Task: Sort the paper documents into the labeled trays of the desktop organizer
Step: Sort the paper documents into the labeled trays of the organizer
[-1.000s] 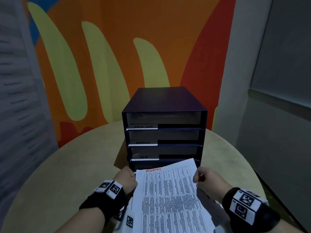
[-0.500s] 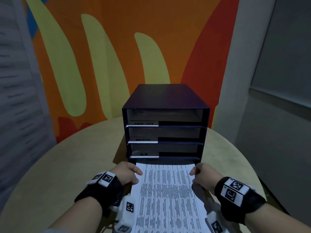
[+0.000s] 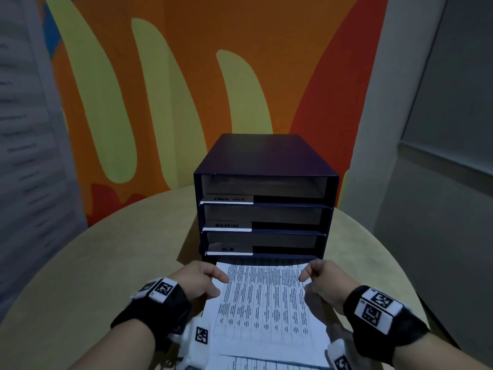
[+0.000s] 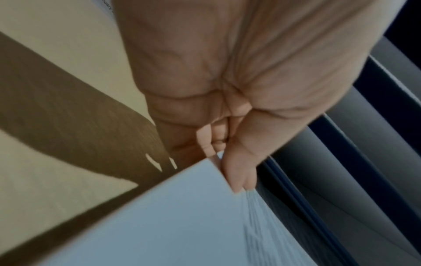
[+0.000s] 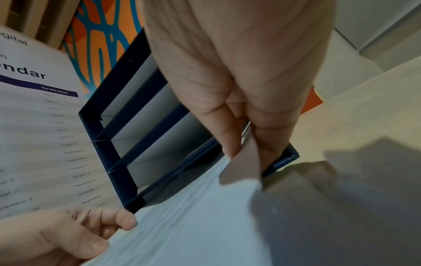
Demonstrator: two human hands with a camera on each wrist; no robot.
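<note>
Your left hand (image 3: 198, 276) and right hand (image 3: 321, 275) pinch the printed sheet (image 3: 262, 297) at its far corners. Its long axis points into the organizer's (image 3: 266, 156) bottom tray. One tray label reads "ADMIN"; the others blur.

Dim, soft-focus frames, warped edges

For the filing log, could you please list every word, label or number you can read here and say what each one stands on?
"ADMIN": middle tray label of the organizer, faint.
"endar", "Your 2nd payout", months "August" to "December": calendar sheet.
"gital": same sheet, top.
Top tray label and lower tray label: blurred.
Printed document held by left hand and right hand: too small.
</note>
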